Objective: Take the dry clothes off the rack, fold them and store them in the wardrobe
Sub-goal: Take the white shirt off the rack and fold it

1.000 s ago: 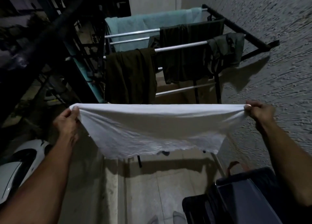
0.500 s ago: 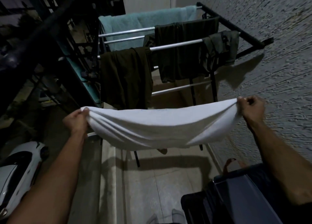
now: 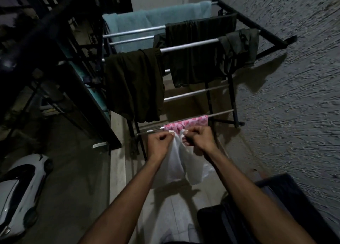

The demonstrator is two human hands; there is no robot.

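Both fists sit side by side, the left hand (image 3: 159,142) and right hand (image 3: 199,138) each with fingers pinched tight on the white cloth (image 3: 179,167). It hangs doubled below them, before the drying rack (image 3: 189,45).

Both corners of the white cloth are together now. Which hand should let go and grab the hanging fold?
Probably the right hand: the white cloth hangs mostly below it, while the left hand can pinch both corners.
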